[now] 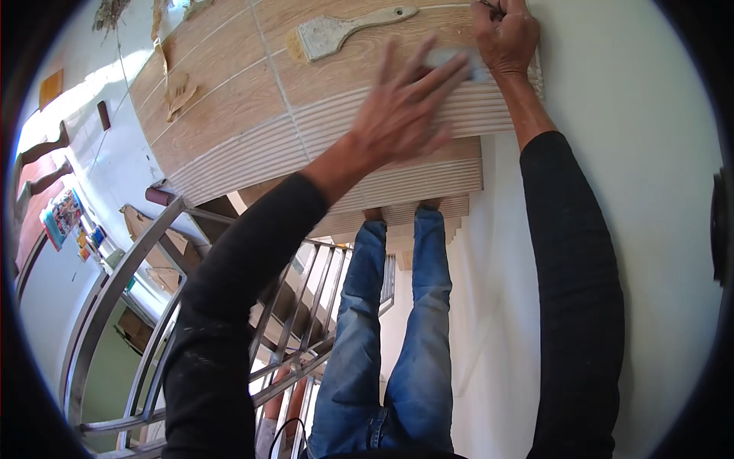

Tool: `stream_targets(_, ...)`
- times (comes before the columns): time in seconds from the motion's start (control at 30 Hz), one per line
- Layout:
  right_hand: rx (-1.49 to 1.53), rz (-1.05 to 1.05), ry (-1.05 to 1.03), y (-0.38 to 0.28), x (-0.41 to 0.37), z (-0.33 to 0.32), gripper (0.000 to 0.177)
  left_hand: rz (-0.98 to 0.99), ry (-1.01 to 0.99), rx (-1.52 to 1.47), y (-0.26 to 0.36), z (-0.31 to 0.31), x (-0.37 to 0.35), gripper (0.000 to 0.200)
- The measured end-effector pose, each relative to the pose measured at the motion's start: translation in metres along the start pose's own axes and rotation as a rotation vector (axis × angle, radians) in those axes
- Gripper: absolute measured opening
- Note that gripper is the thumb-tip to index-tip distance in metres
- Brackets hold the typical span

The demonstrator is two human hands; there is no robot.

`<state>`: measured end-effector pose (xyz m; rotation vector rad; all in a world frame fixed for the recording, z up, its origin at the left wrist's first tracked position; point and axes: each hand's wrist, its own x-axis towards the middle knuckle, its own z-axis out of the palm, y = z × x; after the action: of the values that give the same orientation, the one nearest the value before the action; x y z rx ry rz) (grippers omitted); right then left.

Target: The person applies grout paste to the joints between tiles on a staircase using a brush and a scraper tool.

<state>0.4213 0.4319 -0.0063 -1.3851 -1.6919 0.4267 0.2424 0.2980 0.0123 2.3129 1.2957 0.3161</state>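
My left hand (401,115) is blurred by motion, its fingers spread above the ribbed front edge (329,126) of a wood-look tiled step (237,73). Beneath its fingertips shows a smeared grey-white patch (478,70), too blurred to name. My right hand (508,37) is closed at the wall end of the step; a small dark piece shows at its fingers, but I cannot make out what it is. A flat paintbrush (348,30), its pale handle and ferrule crusted white, lies on the tile left of my right hand.
A white wall (634,115) runs along the right. A metal railing (126,275) curves down the left, with torn cardboard (164,237) beyond it. Lower steps (428,172) descend beneath me. Another person's legs (46,164) show at far left. Debris (178,96) lies on the tile.
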Motion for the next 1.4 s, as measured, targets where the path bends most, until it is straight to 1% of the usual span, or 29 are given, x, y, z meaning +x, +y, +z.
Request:
stream_targets(0.03,0.014,0.055,0.005,-0.002,-0.002,-0.002,0.023,0.000,0.007,-0.007,0.002,0.005,0.004,0.085)
stream_targets(0.1,-0.004,0.077,-0.042,-0.002,0.000,-0.004,0.023,-0.019,0.069,-0.029,0.005,0.011,0.003,0.088)
stream_targets(0.13,-0.027,0.111,-0.063,0.000,0.000,-0.005,0.023,-0.021,0.066,-0.031,0.002,0.005,-0.014,0.088)
stream_targets(0.17,-0.026,0.118,-0.060,0.002,0.000,-0.004,0.023,-0.055,-0.062,0.093,-0.006,-0.009,-0.046,0.090)
stream_targets(0.2,-0.016,0.069,-0.041,0.004,0.000,-0.002,0.023,-0.085,-0.192,0.216,-0.008,-0.018,-0.061,0.092)
stream_targets(0.23,-0.006,0.017,-0.020,0.004,0.000,-0.001,0.023,-0.080,-0.197,0.217,-0.010,-0.015,-0.058,0.092)
stream_targets(0.3,-0.001,0.043,-0.024,0.001,-0.004,-0.001,0.023,-0.020,-0.033,0.059,-0.011,-0.001,-0.039,0.091)
stream_targets(0.37,-0.010,0.053,-0.025,0.001,-0.001,-0.004,0.023,-0.006,-0.007,0.030,-0.004,0.010,0.000,0.093)
stream_targets(0.43,0.092,0.084,-0.023,0.002,0.000,-0.004,0.023,0.015,-0.015,0.075,-0.005,0.014,0.012,0.092)
stream_targets(0.47,0.093,0.087,-0.027,0.003,0.000,-0.003,0.023,0.012,-0.018,0.073,-0.010,0.009,0.000,0.092)
stream_targets(0.53,-0.025,0.078,-0.017,0.007,-0.001,-0.001,0.024,0.037,-0.153,0.256,-0.026,-0.015,-0.033,0.090)
stream_targets(0.57,-0.023,0.086,-0.012,0.009,-0.003,-0.001,0.024,0.042,-0.161,0.258,-0.025,-0.014,-0.031,0.090)
stream_targets(0.63,-0.015,0.056,-0.026,0.008,-0.003,-0.001,0.026,0.086,-0.065,0.206,-0.021,-0.012,-0.017,0.088)
stream_targets(0.67,-0.014,0.050,-0.019,0.005,-0.002,-0.002,0.026,0.077,-0.087,0.183,-0.014,-0.005,0.002,0.090)
stream_targets(0.73,0.043,0.112,-0.034,-0.003,0.000,-0.006,0.027,0.064,-0.080,0.200,-0.008,-0.002,0.012,0.090)
stream_targets(0.77,0.042,0.111,-0.040,-0.005,0.002,-0.006,0.027,0.051,-0.089,0.212,-0.005,0.000,0.012,0.090)
stream_targets(0.87,0.018,0.101,-0.035,0.001,-0.002,-0.003,0.026,0.029,-0.138,0.227,-0.019,-0.011,-0.031,0.089)
stream_targets(0.9,-0.009,0.070,-0.032,0.003,-0.003,0.000,0.025,0.031,-0.144,0.224,-0.016,-0.009,-0.029,0.089)
stream_targets(0.97,-0.042,0.033,-0.019,0.007,-0.003,-0.001,0.024,0.036,-0.066,0.178,-0.012,-0.004,-0.016,0.089)
stream_targets(1.03,0.038,0.138,-0.027,-0.002,-0.003,-0.002,0.023,0.011,-0.050,0.171,0.001,0.004,0.011,0.092)
stream_targets(1.07,0.032,0.131,-0.030,-0.004,0.000,-0.005,0.023,-0.019,-0.040,0.159,0.006,0.007,0.019,0.095)
stream_targets(1.1,0.043,0.103,-0.030,-0.006,0.001,-0.006,0.023,-0.031,-0.036,0.153,0.006,0.004,0.007,0.095)
stream_targets(1.17,0.054,0.080,-0.024,-0.004,0.002,-0.004,0.023,-0.039,-0.034,0.145,-0.003,-0.007,-0.033,0.083)
stream_targets(1.2,0.011,0.077,-0.023,0.001,0.001,-0.004,0.024,-0.025,-0.045,0.144,-0.010,-0.005,-0.040,0.083)
stream_targets(1.27,-0.026,0.064,-0.027,0.001,-0.001,-0.002,0.025,0.019,0.177,0.178,-0.022,-0.001,-0.050,0.061)
stream_targets(1.3,-0.008,0.084,-0.027,0.003,-0.001,-0.001,0.025,0.023,0.188,0.179,-0.024,0.001,-0.038,0.061)
stream_targets(1.37,0.001,0.103,-0.026,0.010,0.001,-0.002,0.025,-0.012,0.306,0.080,-0.022,0.006,-0.007,0.041)
stream_targets(1.4,-0.031,0.079,-0.004,0.015,0.000,0.001,0.026,-0.014,0.304,0.074,-0.017,0.006,0.002,0.041)
